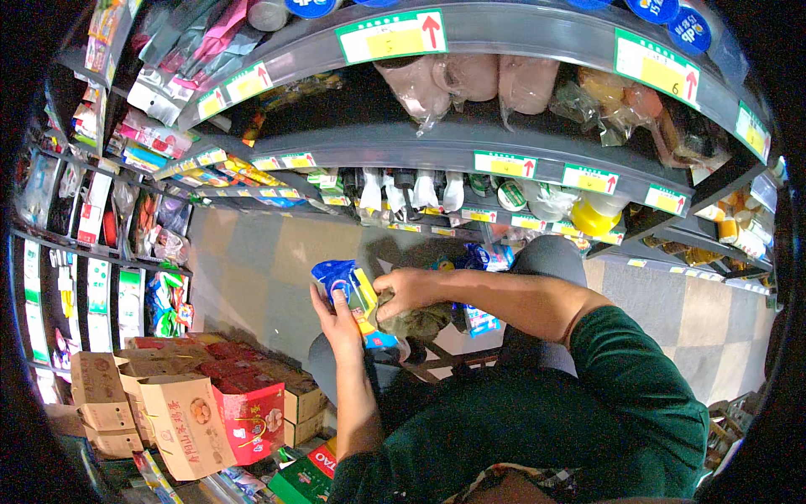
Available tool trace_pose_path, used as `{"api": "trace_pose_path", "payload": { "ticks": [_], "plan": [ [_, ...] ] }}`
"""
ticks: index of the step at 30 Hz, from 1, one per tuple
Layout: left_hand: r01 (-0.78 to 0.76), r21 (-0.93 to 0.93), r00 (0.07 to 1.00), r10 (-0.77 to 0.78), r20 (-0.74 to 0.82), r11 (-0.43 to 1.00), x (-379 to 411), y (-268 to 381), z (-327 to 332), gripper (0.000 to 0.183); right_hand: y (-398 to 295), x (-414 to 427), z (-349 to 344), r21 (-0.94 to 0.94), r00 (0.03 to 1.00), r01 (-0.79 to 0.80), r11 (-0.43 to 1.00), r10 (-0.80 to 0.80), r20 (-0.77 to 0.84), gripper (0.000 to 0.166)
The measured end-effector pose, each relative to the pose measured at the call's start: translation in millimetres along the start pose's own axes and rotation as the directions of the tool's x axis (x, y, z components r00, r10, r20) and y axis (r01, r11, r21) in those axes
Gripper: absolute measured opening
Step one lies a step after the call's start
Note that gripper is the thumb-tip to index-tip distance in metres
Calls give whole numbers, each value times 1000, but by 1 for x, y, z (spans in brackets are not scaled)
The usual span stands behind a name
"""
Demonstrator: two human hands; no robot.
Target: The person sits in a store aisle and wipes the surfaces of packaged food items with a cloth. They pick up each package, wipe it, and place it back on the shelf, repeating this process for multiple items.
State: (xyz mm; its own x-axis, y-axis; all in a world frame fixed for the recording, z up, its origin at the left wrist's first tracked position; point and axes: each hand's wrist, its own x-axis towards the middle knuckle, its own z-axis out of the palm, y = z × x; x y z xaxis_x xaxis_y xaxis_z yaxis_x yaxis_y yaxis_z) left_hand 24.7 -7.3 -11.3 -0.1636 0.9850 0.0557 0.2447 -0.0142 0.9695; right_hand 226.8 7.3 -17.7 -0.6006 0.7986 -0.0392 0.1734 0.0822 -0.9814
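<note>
My left hand [340, 320] holds a blue and yellow plastic package [363, 301] upright in front of my legs, its thumb across the front. At the package's right side, my right hand [403, 291] grips a crumpled grey-brown cloth [419, 320]. The cloth hangs below the fingers and meets the package's edge. More blue packages [483, 318] lie to the right, beside my knee, partly hidden by my right forearm.
Store shelves [403, 154] with price tags curve across the front, holding bottles and wrapped goods. Another stocked shelf [101, 252] stands at the left. Cardboard gift boxes [189, 422] and red boxes [250, 412] are stacked at lower left, near a green box [302, 480].
</note>
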Motion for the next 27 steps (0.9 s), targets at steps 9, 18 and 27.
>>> {"api": "trace_pose_path", "payload": {
  "ticks": [9, 18, 27],
  "plan": [
    [-492, 475, 854, 511, 101, 729, -4, 69, 20, 44, 4, -6, -3, 175, 1000, -3, 984, 6, -19, 55],
    [-654, 579, 748, 528, 401, 486, -32, 77, 21, 94, -14, -22, -28, 576, 991, 34, 816, 49, -128, 34],
    [-432, 83, 887, 406, 222, 898, -3, 75, 29, 108, -27, -37, -34, 440, 901, 358, 823, -181, -393, 67]
  ]
}}
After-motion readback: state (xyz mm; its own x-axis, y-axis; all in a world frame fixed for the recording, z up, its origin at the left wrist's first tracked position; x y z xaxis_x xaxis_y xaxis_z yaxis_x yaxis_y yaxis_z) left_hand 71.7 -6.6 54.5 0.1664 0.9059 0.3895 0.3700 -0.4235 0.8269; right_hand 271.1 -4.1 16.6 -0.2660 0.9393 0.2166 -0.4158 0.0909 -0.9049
